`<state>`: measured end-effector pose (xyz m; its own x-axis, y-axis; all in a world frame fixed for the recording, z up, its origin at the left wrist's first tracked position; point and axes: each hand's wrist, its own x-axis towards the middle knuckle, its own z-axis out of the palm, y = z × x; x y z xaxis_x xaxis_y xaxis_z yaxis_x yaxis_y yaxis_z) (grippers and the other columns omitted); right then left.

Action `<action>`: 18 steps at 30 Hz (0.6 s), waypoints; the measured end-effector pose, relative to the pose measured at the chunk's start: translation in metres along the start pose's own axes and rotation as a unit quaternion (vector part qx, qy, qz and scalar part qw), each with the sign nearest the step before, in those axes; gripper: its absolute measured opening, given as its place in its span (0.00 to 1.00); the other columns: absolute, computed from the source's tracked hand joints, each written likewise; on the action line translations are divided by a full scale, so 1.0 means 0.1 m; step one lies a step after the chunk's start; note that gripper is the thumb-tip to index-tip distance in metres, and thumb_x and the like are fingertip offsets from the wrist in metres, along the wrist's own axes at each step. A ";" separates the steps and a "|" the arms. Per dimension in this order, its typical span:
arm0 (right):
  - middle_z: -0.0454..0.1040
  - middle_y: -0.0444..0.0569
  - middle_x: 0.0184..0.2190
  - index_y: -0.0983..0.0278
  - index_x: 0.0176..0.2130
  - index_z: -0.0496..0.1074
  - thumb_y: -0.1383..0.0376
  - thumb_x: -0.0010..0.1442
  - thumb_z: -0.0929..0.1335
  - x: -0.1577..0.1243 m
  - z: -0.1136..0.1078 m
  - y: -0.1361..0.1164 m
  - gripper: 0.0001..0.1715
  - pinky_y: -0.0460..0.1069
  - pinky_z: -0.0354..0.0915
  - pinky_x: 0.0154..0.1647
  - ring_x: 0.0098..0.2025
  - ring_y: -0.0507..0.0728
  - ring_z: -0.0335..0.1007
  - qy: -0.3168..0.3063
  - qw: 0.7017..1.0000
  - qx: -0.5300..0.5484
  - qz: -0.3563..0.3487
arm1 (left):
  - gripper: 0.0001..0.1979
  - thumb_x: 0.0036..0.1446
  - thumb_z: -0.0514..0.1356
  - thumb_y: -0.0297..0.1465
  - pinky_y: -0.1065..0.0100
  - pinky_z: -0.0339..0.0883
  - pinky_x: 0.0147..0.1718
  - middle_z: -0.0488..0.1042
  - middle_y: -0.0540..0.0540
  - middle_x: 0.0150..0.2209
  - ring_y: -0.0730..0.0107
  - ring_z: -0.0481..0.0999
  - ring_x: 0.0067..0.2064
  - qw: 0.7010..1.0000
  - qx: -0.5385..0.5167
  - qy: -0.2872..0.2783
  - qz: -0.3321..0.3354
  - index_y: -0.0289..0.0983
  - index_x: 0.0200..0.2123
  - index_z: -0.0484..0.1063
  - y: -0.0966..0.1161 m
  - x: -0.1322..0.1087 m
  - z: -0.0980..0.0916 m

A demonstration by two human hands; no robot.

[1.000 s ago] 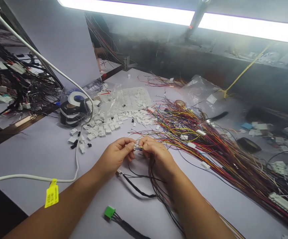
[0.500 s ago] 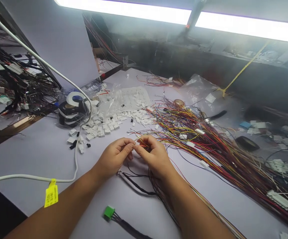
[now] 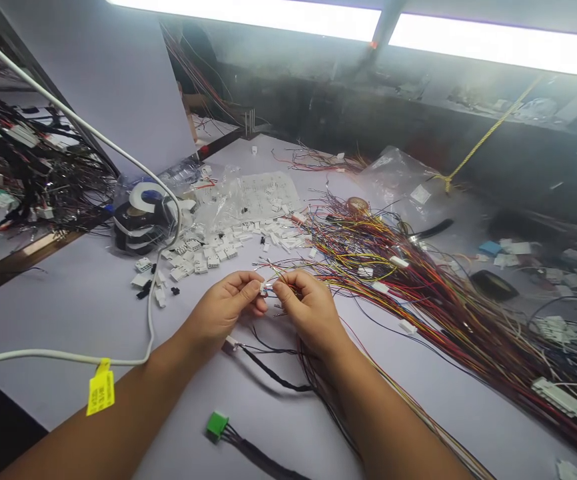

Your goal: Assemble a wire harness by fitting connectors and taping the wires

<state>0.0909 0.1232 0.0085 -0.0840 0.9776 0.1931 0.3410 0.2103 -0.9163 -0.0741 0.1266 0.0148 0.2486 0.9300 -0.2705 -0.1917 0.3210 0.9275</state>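
Between the thumb and fingers of my left hand (image 3: 231,300) is a small white connector housing (image 3: 263,289). My right hand (image 3: 308,303) is closed around thin wires (image 3: 279,273), their metal-tipped ends sticking up past the fingertips. The two hands are close together above the table, and a wire seems to run from the right fingers to the housing. Below them lies a black-sleeved cable (image 3: 273,377) with a pale plug (image 3: 229,345) at its end. Nearer to me rests a green connector (image 3: 217,425) on a black cable.
White connector housings (image 3: 208,257) lie scattered beyond my hands, beside tape rolls (image 3: 143,217) in plastic. A large bundle of coloured wires (image 3: 418,293) spreads to the right. A white cord (image 3: 151,320) with a yellow tag (image 3: 100,390) crosses the left side. A lamp (image 3: 268,17) hangs above.
My hands have drawn slightly apart, so the white housing in the left fingers now shows. The pale plug below my left hand is more exposed.
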 end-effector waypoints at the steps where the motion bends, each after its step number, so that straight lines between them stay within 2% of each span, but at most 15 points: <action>1: 0.70 0.44 0.28 0.62 0.29 0.70 0.61 0.61 0.66 0.00 0.00 0.00 0.10 0.47 0.59 0.33 0.32 0.53 0.65 -0.001 1.000 0.004 -0.001 | 0.14 0.52 0.66 0.39 0.72 0.67 0.30 0.74 0.51 0.24 0.74 0.72 0.27 1.000 -0.001 0.000 -0.001 0.36 0.35 0.71 0.00 0.00 0.00; 4: 0.71 0.44 0.28 0.61 0.30 0.70 0.62 0.61 0.66 0.00 -0.01 -0.01 0.08 0.47 0.59 0.35 0.33 0.53 0.66 -0.002 1.000 -0.003 -0.011 | 0.14 0.53 0.66 0.40 0.72 0.67 0.30 0.74 0.51 0.24 0.74 0.72 0.27 1.000 0.002 0.001 0.001 0.36 0.35 0.71 0.00 0.00 0.00; 9: 0.71 0.45 0.28 0.62 0.30 0.70 0.65 0.60 0.67 -0.06 0.04 -0.03 0.07 0.48 0.57 0.34 0.32 0.53 0.65 0.031 0.993 -0.103 -0.052 | 0.13 0.57 0.63 0.40 0.72 0.68 0.33 0.75 0.51 0.26 0.74 0.74 0.29 0.997 0.068 0.011 0.026 0.36 0.38 0.70 -0.05 0.00 -0.02; 12: 0.71 0.46 0.29 0.61 0.30 0.70 0.66 0.61 0.66 -0.08 0.07 -0.03 0.07 0.48 0.57 0.33 0.32 0.54 0.65 0.030 0.989 -0.131 -0.065 | 0.14 0.56 0.63 0.41 0.70 0.69 0.34 0.76 0.51 0.27 0.72 0.75 0.30 0.994 0.093 0.022 0.048 0.37 0.38 0.70 -0.08 -0.01 -0.02; 15: 0.73 0.46 0.30 0.61 0.31 0.72 0.65 0.61 0.66 -0.05 0.06 -0.01 0.07 0.48 0.60 0.36 0.34 0.54 0.68 0.006 0.997 -0.069 -0.043 | 0.14 0.55 0.64 0.41 0.70 0.69 0.33 0.76 0.51 0.27 0.71 0.75 0.30 0.995 0.091 0.025 0.043 0.36 0.37 0.70 -0.07 -0.01 -0.02; 18: 0.74 0.45 0.29 0.61 0.31 0.73 0.62 0.60 0.67 -0.01 0.03 0.02 0.07 0.48 0.62 0.35 0.32 0.54 0.69 -0.015 1.000 0.015 0.009 | 0.14 0.55 0.64 0.41 0.71 0.68 0.32 0.76 0.50 0.26 0.72 0.75 0.29 0.997 0.071 0.029 0.024 0.36 0.38 0.71 -0.06 -0.01 -0.03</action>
<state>0.0891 0.1224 0.0052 -0.1069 0.9803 0.1661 0.3150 0.1918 -0.9295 -0.0756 0.1243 0.0086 0.1870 0.9535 -0.2362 -0.0649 0.2519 0.9656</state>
